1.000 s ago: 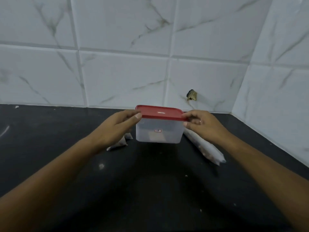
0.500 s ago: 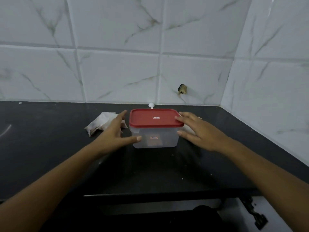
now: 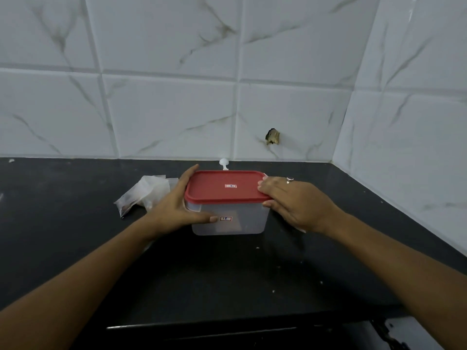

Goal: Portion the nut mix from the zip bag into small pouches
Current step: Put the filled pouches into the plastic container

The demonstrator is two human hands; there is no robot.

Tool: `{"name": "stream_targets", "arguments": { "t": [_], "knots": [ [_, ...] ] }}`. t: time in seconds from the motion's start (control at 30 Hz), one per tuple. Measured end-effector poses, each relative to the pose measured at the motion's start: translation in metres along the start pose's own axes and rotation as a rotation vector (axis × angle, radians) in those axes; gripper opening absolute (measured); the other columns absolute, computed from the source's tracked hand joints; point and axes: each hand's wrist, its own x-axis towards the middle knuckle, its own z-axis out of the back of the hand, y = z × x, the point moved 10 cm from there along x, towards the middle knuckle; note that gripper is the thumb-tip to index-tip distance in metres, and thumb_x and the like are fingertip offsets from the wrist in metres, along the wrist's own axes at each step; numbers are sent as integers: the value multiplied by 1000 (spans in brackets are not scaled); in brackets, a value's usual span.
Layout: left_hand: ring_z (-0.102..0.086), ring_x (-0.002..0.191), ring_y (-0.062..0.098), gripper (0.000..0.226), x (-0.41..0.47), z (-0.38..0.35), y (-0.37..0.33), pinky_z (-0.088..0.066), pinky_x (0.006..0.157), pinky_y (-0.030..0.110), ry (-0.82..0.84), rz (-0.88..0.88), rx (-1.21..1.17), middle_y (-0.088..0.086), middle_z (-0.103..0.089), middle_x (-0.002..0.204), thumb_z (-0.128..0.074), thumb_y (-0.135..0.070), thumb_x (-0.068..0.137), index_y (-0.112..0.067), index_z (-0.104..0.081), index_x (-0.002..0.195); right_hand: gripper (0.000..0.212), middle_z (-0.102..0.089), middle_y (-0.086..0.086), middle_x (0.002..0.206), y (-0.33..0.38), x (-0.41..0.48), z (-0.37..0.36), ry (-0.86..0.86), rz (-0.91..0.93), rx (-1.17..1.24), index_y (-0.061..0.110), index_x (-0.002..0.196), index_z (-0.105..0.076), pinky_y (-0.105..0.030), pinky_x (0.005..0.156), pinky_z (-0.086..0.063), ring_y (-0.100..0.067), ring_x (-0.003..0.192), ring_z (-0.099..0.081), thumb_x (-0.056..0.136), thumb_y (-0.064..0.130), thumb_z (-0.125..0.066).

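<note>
A translucent plastic container (image 3: pixel 243 221) with a red lid (image 3: pixel 225 192) stands on the black counter (image 3: pixel 75 238). My left hand (image 3: pixel 174 210) holds its left side, thumb across the front wall and fingers reaching along the far side. My right hand (image 3: pixel 298 200) grips the lid's right edge, fingers on top and thumb under the rim. A heap of small clear pouches (image 3: pixel 146 193) lies just left of my left hand. A pale sliver of the zip bag (image 3: pixel 300 229) shows under my right wrist; the rest is hidden.
A white scoop handle (image 3: pixel 223 163) pokes up behind the container by the tiled wall (image 3: pixel 177 109). The walls meet in a corner at the right. The counter's front edge runs along the bottom, with a drawer front below it.
The container was held in the air, then set down on the counter with both hands loosened beside it. Both hands now hold it again, the right one at the lid's edge.
</note>
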Motion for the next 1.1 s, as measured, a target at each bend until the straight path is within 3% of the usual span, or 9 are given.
{"name": "stream_targets", "arguments": {
  "t": [0.13, 0.27, 0.37, 0.53, 0.67, 0.8, 0.97, 1.03, 1.1],
  "knots": [
    [-44, 125, -18, 123, 1, 0, 0, -39, 106, 16, 0, -33, 32, -29, -37, 145, -95, -44, 60, -54, -17, 155, 60, -77, -2, 109, -10, 8, 13, -76, -76, 131, 12, 118, -72, -36, 82, -60, -21, 98, -73, 111, 52, -28],
    [-39, 125, -25, 129, -1, -2, -2, -35, 100, 3, 1, -66, 55, -39, -29, 145, -93, -52, 58, -54, -10, 156, 56, -68, 9, 78, -21, 26, 28, -150, -150, 224, 16, 100, -73, -14, 63, -36, -7, 64, -56, 109, 53, -32],
    [-33, 125, -30, 134, -1, -2, -3, -31, 99, -2, -1, -76, 65, -41, -24, 144, -92, -54, 58, -53, -3, 158, 54, -65, 9, 71, -30, 35, 26, -163, -220, 387, 17, 90, -72, -13, 63, -38, -10, 64, -56, 107, 56, -38],
    [-30, 130, -29, 137, -2, -1, -5, -29, 101, -4, 1, -75, 63, -40, -21, 148, -92, -53, 59, -51, 1, 159, 49, -65, 1, 69, -44, 45, 15, -84, -345, 585, 20, 84, -69, -47, 66, -57, -22, 68, -66, 105, 58, -46],
    [-29, 134, -26, 137, -2, -2, -7, -27, 104, -2, -4, -81, 84, -35, -25, 151, -91, -50, 59, -49, 1, 160, 40, -62, -7, 70, -44, 51, 14, -71, -385, 683, 20, 79, -66, -37, 62, -61, -19, 67, -64, 107, 44, -52],
    [-21, 141, -22, 138, -5, -2, -8, -24, 113, 10, 4, -69, 103, -28, -23, 160, -93, -46, 63, -52, 6, 158, 45, -55, -17, 65, -62, 61, 21, -164, -509, 799, 6, 76, -60, -25, 52, -50, -14, 52, -56, 109, 36, -52],
    [-28, 129, -31, 135, -9, -3, -10, -32, 95, -5, 14, -65, 102, -58, -27, 137, -93, -29, 71, -47, 8, 158, 53, -53, -24, 70, -77, 73, 33, -234, -560, 782, -6, 81, -52, -34, 49, -54, -33, 52, -60, 110, 37, -50],
    [-29, 132, -22, 139, -14, -5, -11, -36, 96, -2, 36, -28, 97, -48, -23, 145, -91, -36, 71, -47, 18, 156, 50, -57, -29, 75, -88, 67, 38, -288, -608, 748, -4, 84, -56, -45, 51, -59, -36, 58, -65, 110, 39, -50],
    [-27, 140, -8, 138, -20, -2, -14, -41, 109, 16, 35, -13, 73, -30, -19, 159, -87, -53, 68, -51, 20, 154, 42, -60, -23, 78, -88, 66, 46, -291, -585, 676, 3, 88, -60, -51, 56, -60, -32, 61, -67, 110, 38, -51]
  ]
}}
